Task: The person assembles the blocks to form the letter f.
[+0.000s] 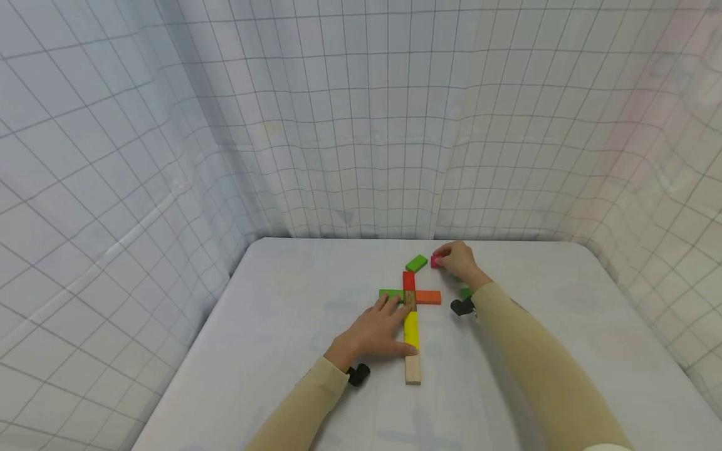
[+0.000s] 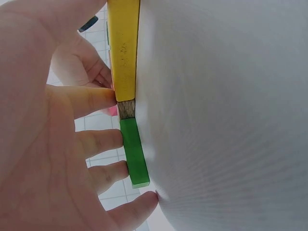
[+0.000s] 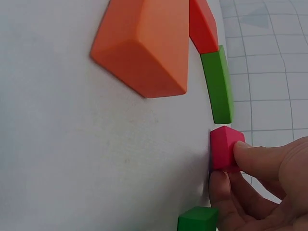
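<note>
Pink block (image 3: 224,148) is pinched between thumb and fingertips of the right hand (image 1: 459,260) at the far side of the worktop (image 1: 282,313), just beside a loose green block (image 1: 417,263). It is judged light, rigid and smooth-sided, likely painted wood; slipping is possible if only the corners are gripped, so opposite flat faces are the best hold. A second small green block (image 3: 197,220) is seen close under the right hand's fingers.

Nearer the person, a cross of blocks is laid flat: red block (image 1: 408,280) at the far end, brown block (image 1: 410,299) at the centre, orange block (image 1: 429,297) to the right, green bar (image 1: 390,293) to the left, yellow block (image 1: 411,329) and plain wooden block (image 1: 413,369) running toward the person.

The left hand (image 1: 378,332) is laid flat with fingers straight, fingertips touching the green bar and the yellow block; nothing is gripped. The right arm is stretched forward past the cross, wrist low over the worktop. Gridded white curtains (image 1: 361,125) enclose the scene.
</note>
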Motion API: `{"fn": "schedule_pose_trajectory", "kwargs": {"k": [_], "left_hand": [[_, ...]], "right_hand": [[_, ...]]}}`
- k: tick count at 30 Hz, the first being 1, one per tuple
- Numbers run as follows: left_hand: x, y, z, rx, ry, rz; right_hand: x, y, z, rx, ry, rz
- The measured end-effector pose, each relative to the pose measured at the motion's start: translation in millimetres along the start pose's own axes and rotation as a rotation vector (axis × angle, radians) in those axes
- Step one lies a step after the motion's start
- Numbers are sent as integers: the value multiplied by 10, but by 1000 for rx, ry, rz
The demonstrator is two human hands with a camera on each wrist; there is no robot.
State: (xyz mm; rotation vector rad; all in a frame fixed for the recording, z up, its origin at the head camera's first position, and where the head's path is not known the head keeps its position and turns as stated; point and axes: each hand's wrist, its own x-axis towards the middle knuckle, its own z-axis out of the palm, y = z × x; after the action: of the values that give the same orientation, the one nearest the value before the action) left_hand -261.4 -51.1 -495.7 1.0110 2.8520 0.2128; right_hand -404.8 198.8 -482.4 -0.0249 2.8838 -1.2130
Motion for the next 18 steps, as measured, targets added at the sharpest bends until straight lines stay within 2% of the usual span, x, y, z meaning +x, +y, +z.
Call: {"fn": "schedule_pose_trajectory", "kwargs": {"k": [18], "left_hand": [[-1, 3, 4, -3, -5, -2]], "right_hand": [[136, 26, 36, -57, 10, -8]]}}
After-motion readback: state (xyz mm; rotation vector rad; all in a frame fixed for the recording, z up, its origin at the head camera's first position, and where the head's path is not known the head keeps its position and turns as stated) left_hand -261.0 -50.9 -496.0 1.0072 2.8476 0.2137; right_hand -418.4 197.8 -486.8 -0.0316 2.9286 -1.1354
